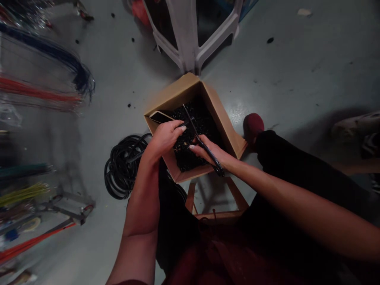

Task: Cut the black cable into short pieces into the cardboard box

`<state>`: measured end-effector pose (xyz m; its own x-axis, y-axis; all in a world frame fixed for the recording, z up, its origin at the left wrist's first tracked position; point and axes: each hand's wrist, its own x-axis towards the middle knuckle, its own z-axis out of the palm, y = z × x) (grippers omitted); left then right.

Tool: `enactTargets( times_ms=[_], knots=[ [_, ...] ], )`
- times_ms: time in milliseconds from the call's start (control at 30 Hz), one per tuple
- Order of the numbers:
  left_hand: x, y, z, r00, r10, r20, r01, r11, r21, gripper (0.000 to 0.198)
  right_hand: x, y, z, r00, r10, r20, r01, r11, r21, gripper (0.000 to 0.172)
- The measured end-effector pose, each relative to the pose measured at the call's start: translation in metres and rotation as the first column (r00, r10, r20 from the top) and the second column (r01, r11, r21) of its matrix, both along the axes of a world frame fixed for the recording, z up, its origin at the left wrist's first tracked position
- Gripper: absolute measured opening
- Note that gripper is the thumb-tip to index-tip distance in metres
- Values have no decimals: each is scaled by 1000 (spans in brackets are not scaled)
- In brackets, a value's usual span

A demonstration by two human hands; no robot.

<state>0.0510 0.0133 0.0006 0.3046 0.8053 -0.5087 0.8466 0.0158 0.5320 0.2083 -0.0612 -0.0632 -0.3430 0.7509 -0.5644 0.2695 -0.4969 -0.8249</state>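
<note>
A cardboard box stands open below my hands, with many small black cut pieces inside. My right hand is closed around a pair of scissors, whose blades point up and away over the box. My left hand pinches black tubing close to the blades; most of it is hidden by the fingers. Left of the box, a loose coil of black tubing lies on the floor, one stretch running toward my left forearm. A flat, dark, light-edged object leans inside the box's left corner.
A white plastic stool stands just beyond the box. Racks with bundles of blue wires, red wires and yellow wires line the left side. A wooden frame sits between my legs. A shoe is right of the box.
</note>
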Motion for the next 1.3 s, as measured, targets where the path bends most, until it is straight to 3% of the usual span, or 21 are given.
enactTargets(
  times_ms=[333, 600, 733, 867, 1300],
  knots=[
    [1, -2, -1, 999, -33, -10, 33, 999, -2, 34, 6, 5, 1, 998, 57, 8, -57, 997, 55, 50],
    [2, -1, -9, 995, -87, -47, 89, 996, 25, 34, 7, 4, -1, 997, 45, 65, -49, 997, 58, 24],
    [3, -1, -10, 990, -104, -96, 107, 994, 28, 34, 8, 4, 2, 983, 69, 173, -87, 991, 98, 14],
    [3, 0, -13, 978, -124, -169, 129, 991, 20, 33, 8, 4, 5, 957, 104, 270, -138, 984, 110, 9],
    [-1, 1, -17, 942, -202, -268, 203, 979, -24, 30, 6, 4, 1, 959, 97, 267, -124, 988, 87, 8]
  ],
)
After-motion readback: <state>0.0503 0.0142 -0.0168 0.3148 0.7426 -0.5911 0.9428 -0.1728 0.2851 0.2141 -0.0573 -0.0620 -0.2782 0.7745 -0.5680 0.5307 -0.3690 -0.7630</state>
